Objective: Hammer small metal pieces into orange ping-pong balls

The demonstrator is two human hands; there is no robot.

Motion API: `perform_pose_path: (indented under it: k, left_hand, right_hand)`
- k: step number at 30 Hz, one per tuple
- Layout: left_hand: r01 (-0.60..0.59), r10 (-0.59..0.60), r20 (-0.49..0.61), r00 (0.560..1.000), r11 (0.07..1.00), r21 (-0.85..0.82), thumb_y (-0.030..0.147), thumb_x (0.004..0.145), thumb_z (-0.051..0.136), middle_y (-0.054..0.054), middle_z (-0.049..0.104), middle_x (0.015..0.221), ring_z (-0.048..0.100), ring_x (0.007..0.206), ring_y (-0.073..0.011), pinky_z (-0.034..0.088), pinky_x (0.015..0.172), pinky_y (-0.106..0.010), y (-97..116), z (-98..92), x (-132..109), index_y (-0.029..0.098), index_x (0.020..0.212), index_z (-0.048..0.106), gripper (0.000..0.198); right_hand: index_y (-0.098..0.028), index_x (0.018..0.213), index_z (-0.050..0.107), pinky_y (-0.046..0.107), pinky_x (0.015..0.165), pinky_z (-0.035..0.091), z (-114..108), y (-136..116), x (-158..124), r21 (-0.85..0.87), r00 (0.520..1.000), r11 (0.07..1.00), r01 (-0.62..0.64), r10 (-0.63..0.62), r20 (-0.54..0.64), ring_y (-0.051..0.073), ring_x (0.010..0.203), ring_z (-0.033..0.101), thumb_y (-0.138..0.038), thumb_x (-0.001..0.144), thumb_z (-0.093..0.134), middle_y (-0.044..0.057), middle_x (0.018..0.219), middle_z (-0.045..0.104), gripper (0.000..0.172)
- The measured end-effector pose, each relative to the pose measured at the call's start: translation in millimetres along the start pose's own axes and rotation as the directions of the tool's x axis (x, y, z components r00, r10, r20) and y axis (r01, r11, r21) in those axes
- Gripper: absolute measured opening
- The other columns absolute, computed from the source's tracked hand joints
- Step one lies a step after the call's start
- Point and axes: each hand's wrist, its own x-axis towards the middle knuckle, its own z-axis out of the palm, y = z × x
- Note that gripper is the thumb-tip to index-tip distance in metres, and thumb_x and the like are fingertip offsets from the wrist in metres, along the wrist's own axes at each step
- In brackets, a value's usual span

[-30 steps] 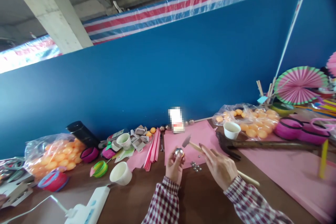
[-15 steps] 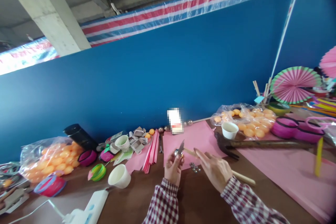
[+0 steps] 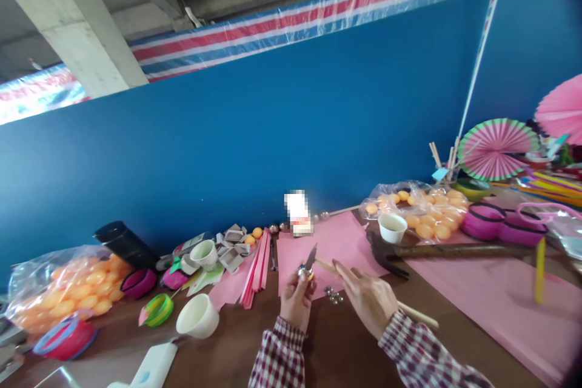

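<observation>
**Small hammer meets shiny ball**

A big blue wall point(image 3: 291, 133) fills the middle of the frame. Below it runs a brown table point(image 3: 218, 357) along the bottom, with pink paper sheets point(image 3: 491, 303) on its right side. A bag of orange balls point(image 3: 59, 291) sits at the lower left, and another bag of orange balls point(image 3: 418, 209) sits right of the middle. A large dark hammer point(image 3: 436, 250) lies on the pink paper at the right. A white cup point(image 3: 197, 316) stands left of the hands.

At the bottom middle, the left hand point(image 3: 295, 303) is raised and pinches a small shiny ball point(image 3: 304, 271) in its fingertips. The right hand point(image 3: 370, 300) is curled around the wooden handle of a small hammer point(image 3: 311, 257). The hammer head seems to touch the ball.

This looks like the tapping step. The next tap needs a gentle, careful aim, so the hammer misses the fingers. A few loose shiny beads point(image 3: 334, 297) lie on the table between the hands.
</observation>
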Motion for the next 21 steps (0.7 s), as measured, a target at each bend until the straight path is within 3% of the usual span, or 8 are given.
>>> perform_pose_path:
  k: [5,10,14,21]
  left_hand:
    - [0.001,-0.001,-0.016,1.000,0.999,-0.032,0.017,0.065,0.066,-0.005,0.062,0.086,0.060,0.073,-0.0109,0.049,0.066,-0.020,0.4,1.0,-1.3,0.017,0.096,0.059,0.033]
    - [0.004,-0.005,-0.035,0.999,0.999,-0.046,0.017,0.064,0.067,-0.004,0.063,0.080,0.061,0.071,-0.0114,0.049,0.067,-0.021,2.9,4.4,-4.1,0.015,0.087,0.061,0.024]
    - [0.040,-0.043,-0.031,0.999,0.996,-0.082,0.017,0.065,0.065,-0.007,0.064,0.086,0.061,0.074,-0.0126,0.049,0.070,-0.022,4.5,5.9,-6.1,0.015,0.093,0.061,0.028]
    - [0.019,-0.018,0.014,1.000,0.993,-0.118,0.017,0.069,0.062,-0.004,0.064,0.086,0.059,0.071,-0.0092,0.047,0.066,-0.020,1.0,1.0,-2.5,0.021,0.102,0.059,0.034]
  right_hand:
    - [-0.029,0.122,0.040,0.019,0.049,0.032,0.4,2.6,0.7,0.027,0.996,0.998,-0.055,0.056,-0.063,0.007,0.056,0.056,-0.033,0.087,0.030,0.001,0.078,0.063,0.037]
    - [-0.030,0.118,0.045,0.020,0.044,0.029,1.5,2.0,0.9,0.004,1.000,1.000,-0.014,0.014,-0.013,0.006,0.049,0.054,-0.034,0.087,0.031,0.000,0.072,0.064,0.035]
    - [-0.029,0.121,0.043,0.018,0.049,0.032,2.6,6.9,0.6,0.023,0.996,0.999,-0.042,0.044,-0.077,0.007,0.057,0.057,-0.033,0.087,0.032,0.001,0.078,0.064,0.036]
    - [-0.030,0.122,0.041,0.018,0.052,0.033,2.8,6.7,-1.5,0.032,0.996,0.999,-0.027,0.030,-0.089,0.007,0.059,0.056,-0.033,0.087,0.033,0.000,0.079,0.064,0.037]
